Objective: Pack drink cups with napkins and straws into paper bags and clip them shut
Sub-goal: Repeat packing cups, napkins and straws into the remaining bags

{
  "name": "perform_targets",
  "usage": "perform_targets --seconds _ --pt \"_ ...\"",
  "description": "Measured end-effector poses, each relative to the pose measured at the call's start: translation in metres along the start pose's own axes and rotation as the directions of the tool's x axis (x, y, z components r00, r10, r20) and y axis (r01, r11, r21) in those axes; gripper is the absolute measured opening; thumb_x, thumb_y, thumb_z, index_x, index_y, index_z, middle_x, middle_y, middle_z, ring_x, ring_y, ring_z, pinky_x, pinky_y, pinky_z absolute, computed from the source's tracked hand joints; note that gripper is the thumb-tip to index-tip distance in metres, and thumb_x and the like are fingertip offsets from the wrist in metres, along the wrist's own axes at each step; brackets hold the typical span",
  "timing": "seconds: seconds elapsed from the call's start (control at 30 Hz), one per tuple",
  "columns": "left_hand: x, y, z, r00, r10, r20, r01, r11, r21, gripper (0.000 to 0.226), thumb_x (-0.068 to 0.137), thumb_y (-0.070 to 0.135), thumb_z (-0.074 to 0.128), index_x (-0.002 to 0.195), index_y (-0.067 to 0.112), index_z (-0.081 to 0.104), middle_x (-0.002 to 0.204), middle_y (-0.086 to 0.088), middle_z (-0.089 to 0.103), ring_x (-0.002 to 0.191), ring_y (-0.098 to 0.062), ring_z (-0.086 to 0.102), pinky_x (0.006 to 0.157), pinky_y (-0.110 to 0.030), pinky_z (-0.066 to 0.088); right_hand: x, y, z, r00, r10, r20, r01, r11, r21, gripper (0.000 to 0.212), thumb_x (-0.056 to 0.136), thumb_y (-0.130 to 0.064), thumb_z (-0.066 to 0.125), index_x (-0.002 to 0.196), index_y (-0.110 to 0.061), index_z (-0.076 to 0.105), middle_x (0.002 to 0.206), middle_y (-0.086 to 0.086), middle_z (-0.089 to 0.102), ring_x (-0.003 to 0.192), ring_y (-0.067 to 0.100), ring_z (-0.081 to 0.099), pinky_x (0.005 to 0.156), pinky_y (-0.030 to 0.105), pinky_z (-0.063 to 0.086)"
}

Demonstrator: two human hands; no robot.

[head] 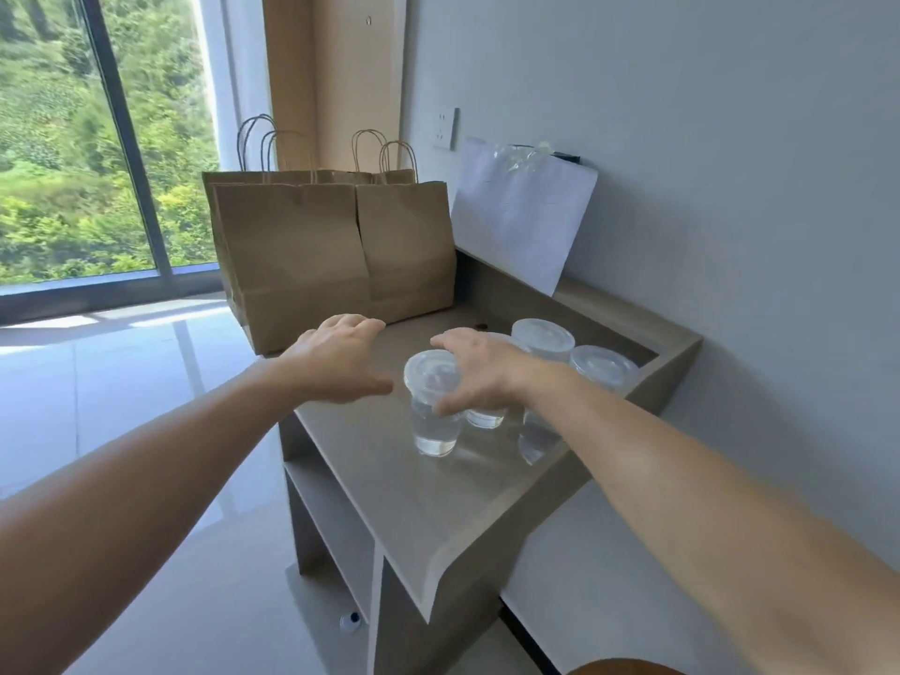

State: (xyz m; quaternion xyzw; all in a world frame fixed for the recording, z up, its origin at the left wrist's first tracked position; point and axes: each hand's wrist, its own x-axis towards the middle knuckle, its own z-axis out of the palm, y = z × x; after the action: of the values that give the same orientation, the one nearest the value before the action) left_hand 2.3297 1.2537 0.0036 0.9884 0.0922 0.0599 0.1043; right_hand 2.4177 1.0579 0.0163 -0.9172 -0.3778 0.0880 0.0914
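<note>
the right hand (479,370) is closed around the nearest drink cup (433,401), thumb on the near side and fingers over the lid, probably to lift it toward a bag. the left hand (341,358) hangs open and empty above the surface (414,504), near the paper bags (336,255), maybe to hold one open. i count four lidded cups, grouped close together, all with clear liquid. the bags stand upright at the far end; i see at least two, maybe more behind. napkins and straws i cannot clearly tell.
</note>
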Motion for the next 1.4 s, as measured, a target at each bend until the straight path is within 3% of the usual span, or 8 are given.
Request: perform_targets --seconds 0.13,0.27,0.5,0.63,0.73,0.9,1.07,1.4 --pt "0.002 -0.014 0.009 1.0 -0.017 0.011 0.017 1.0 -0.005 0.087 0.081 0.053 0.066 0.153 0.024 0.025 0.158 0.003 0.027 0.147 -0.019 0.019 0.113 -0.039 0.029 0.02 -0.004 0.004 0.993 0.017 0.113 -0.015 1.0 -0.021 0.109 0.068 -0.053 0.08 0.155 -0.03 0.019 0.159 -0.01 0.022 0.143 0.015 0.029 0.112 0.032 0.032" --pt "0.005 -0.019 0.018 0.999 -0.025 0.027 0.025 1.0 -0.008 0.085 0.081 0.053 0.064 0.153 0.026 0.025 0.157 0.004 0.028 0.146 -0.018 0.02 0.111 -0.038 0.029 0.029 -0.004 0.007 0.99 0.033 0.135 -0.025 0.998 -0.058 0.11 0.064 -0.058 0.08 0.153 -0.035 0.02 0.154 -0.007 0.03 0.138 0.02 0.035 0.111 0.039 0.036" --pt "0.008 -0.016 0.018 0.999 -0.024 0.04 0.024 1.0 0.004 0.084 0.081 0.051 0.063 0.152 0.025 0.026 0.158 0.003 0.028 0.146 -0.019 0.02 0.111 -0.039 0.03 0.022 -0.003 0.015 1.0 0.008 -0.008 -0.009 0.995 -0.1 0.104 0.057 -0.062 0.078 0.147 -0.033 0.034 0.135 -0.001 0.046 0.129 0.022 0.042 0.103 0.037 0.041" --pt "0.016 -0.001 0.001 1.0 0.007 0.012 -0.007 1.0 0.008 0.083 0.082 0.048 0.063 0.153 0.024 0.026 0.158 0.003 0.028 0.146 -0.019 0.02 0.113 -0.041 0.03 0.0 0.001 -0.004 0.996 0.012 -0.087 -0.007 0.998 0.056 0.101 0.054 -0.06 0.079 0.143 -0.036 0.038 0.13 -0.005 0.045 0.124 0.017 0.044 0.099 0.039 0.046" --pt "0.023 0.02 -0.014 0.998 0.054 -0.027 -0.054 0.999 -0.003 0.082 0.083 0.047 0.063 0.152 0.024 0.027 0.157 0.003 0.029 0.146 -0.019 0.021 0.113 -0.041 0.031 -0.028 0.009 -0.033 0.98 0.033 -0.195 -0.001 0.987 0.161 0.097 0.055 -0.058 0.08 0.141 -0.036 0.041 0.127 -0.009 0.046 0.122 0.013 0.046 0.096 0.032 0.045" --pt "0.035 0.073 -0.026 0.978 0.196 -0.074 -0.197 0.98 -0.012 0.081 0.085 0.048 0.063 0.153 0.022 0.027 0.158 0.001 0.029 0.147 -0.02 0.02 0.114 -0.042 0.03 -0.097 0.027 -0.082 0.924 0.088 -0.372 -0.029 0.987 0.161 0.093 0.06 -0.051 0.086 0.141 -0.032 0.044 0.133 -0.007 0.046 0.124 0.01 0.047 0.102 0.03 0.042" --pt "0.042 0.152 -0.024 0.908 0.406 -0.1 -0.41 0.912 -0.021 0.08 0.084 0.048 0.062 0.152 0.021 0.03 0.156 -0.002 0.034 0.144 -0.024 0.025 0.112 -0.044 0.031 -0.178 0.056 -0.11 0.821 0.243 -0.516 -0.169 0.968 0.185 0.088 0.062 -0.048 0.088 0.138 -0.034 0.047 0.132 -0.005 0.047 0.125 0.012 0.047 0.104 0.036 0.043" --pt "0.02 0.316 0.043 0.736 0.676 0.037 -0.674 0.737 -0.058 0.083 0.082 0.049 0.064 0.152 0.022 0.029 0.155 -0.004 0.033 0.145 -0.025 0.025 0.112 -0.043 0.03 -0.327 0.137 -0.056 0.65 0.6 -0.467 -0.538 0.797 0.275 0.094 0.053 -0.058 0.083 0.137 -0.039 0.045 0.125 -0.01 0.047 0.123 0.011 0.046 0.098 0.034 0.045"
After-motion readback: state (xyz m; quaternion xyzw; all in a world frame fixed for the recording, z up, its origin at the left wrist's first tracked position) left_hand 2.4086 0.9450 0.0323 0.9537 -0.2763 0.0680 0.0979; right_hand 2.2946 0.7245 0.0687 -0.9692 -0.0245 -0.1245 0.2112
